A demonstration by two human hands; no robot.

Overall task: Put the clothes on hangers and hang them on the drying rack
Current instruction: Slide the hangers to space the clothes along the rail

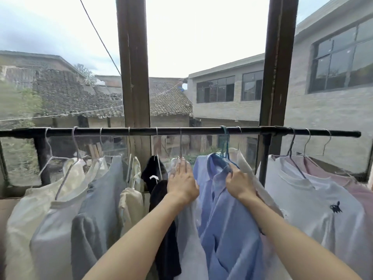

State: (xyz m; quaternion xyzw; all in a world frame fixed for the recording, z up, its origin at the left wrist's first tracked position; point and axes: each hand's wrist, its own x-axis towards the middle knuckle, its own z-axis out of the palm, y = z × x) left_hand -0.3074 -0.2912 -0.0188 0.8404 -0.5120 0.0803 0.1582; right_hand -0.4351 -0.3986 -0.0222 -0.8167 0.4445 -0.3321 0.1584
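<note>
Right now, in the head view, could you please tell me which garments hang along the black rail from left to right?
Cream top → grey-blue top → black garment → pale sheer garment under the left hand → blue collared shirt gripped by the right hand → white T-shirt with dark emblem → pink top.

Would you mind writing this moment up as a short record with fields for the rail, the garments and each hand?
rail: black drying rack bar runs across the view, hangers hooked along it
garments left: cream top, grey top, black item
garments right: white top with dark emblem, pink top behind it
centre: blue shirt on a blue hanger
left hand: flat, fingers straight, on a pale garment beside the blue shirt
right hand: fingers curled, gripping the blue shirt's collar
</note>
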